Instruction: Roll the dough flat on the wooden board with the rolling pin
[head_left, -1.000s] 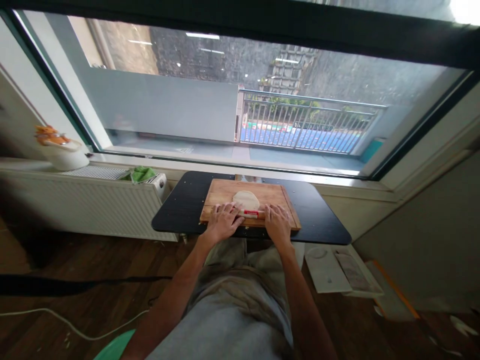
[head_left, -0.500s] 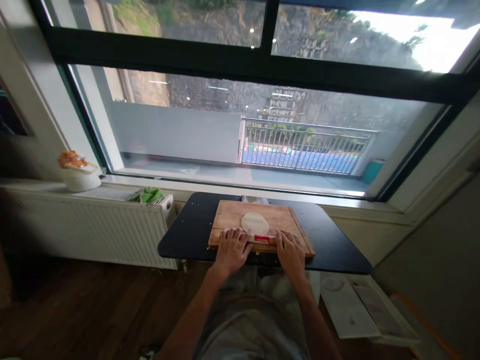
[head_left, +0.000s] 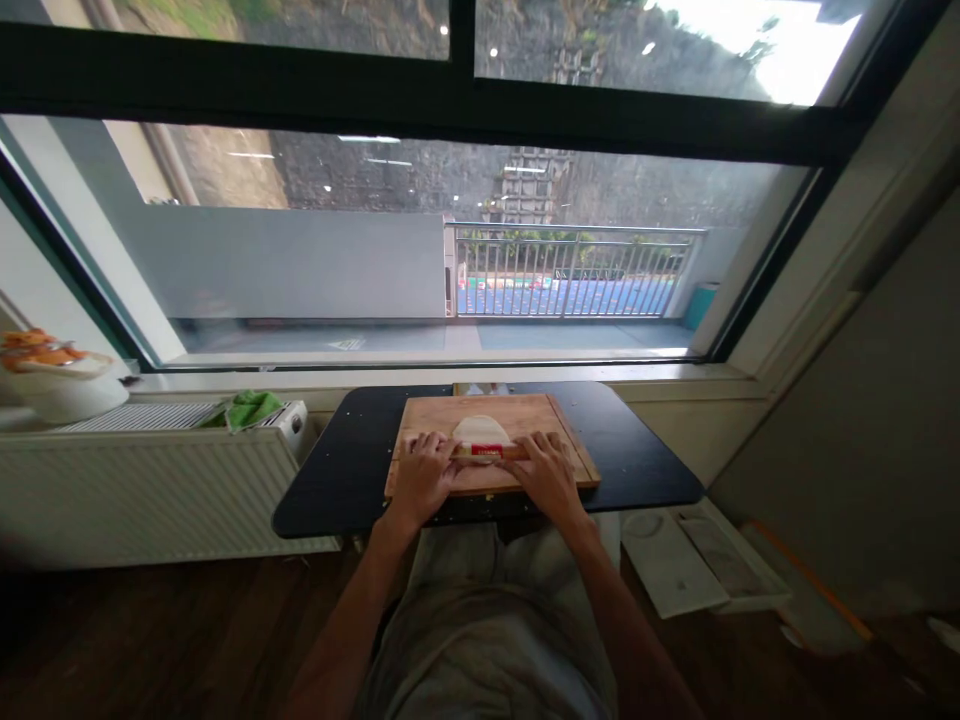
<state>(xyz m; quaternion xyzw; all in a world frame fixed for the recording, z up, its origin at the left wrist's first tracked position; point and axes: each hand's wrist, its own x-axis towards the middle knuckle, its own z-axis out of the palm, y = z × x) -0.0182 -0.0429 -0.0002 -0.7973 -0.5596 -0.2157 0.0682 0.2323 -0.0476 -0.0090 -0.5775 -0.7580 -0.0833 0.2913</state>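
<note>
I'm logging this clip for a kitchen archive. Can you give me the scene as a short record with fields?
Setting: small black table under a large window
Work surface: wooden board on the table
On the board: flat round of dough
Tool: rolling pin lying across the near edge of the dough
Left hand: palm down on the pin's left end
Right hand: palm down on the pin's right end
Nearby: green cloth on radiator

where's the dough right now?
Head view, centre: the dough lies on the wooden board atop the black table, under the rolling pin, between both hands.
</note>
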